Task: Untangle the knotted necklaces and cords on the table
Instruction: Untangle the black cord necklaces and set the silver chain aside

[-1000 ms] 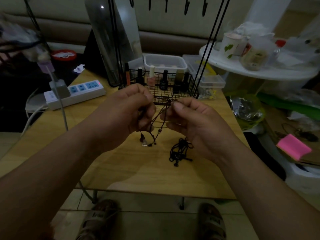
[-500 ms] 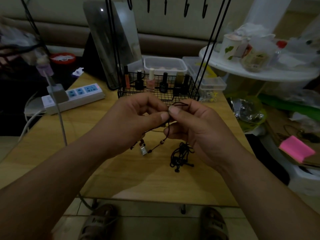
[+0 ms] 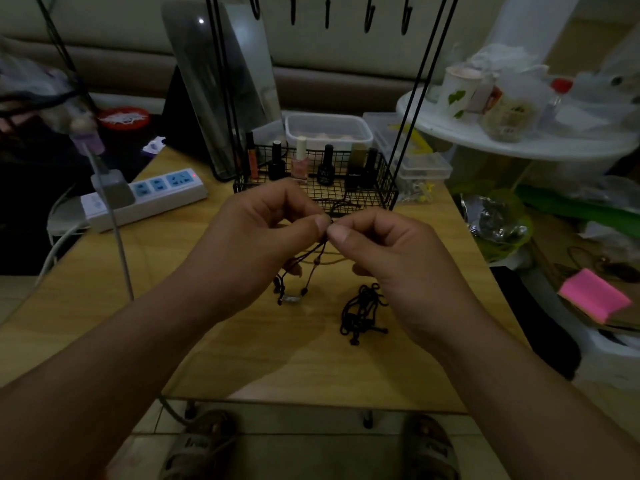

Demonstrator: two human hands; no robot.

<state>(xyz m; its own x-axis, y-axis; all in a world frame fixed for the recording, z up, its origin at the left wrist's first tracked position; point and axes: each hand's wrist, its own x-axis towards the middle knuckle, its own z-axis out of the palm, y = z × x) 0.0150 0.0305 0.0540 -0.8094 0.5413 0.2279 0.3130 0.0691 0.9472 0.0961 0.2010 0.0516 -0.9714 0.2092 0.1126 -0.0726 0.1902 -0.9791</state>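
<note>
Necklace (image 3: pixel 313 270), thin dark cord with a few small beads and a pale pendant low down: held up over the bench (image 3: pixel 242 358) in front of the person, strands hanging from the point where both hands meet. Left hand (image 3: pixel 263 244) and right hand (image 3: pixel 391 261) touch thumb to thumb. The fingers (image 3: pixel 320 223) of each are pressed together in a pinch on the cord at the same spot, most likely a knot, too small to make out. A short loop of cord stands up behind the pinch. Below it several strands cross and run down together; whether the pendant rests on the bench or hangs just clear, cannot tell. Second piece, a black cord bundle (image 3: pixel 362 310), lies on the bench just beside the right wrist, bunched and looped on itself, no hand on it. Judgement: task early to middle. Nothing shows laid out straight or set aside as finished. Necklace is in hand at one knot and its strands look crossed; bundle looks untouched. Left to do, by the look of it: free this knot, separate the hanging strands, then work through the whole bundle.
</note>
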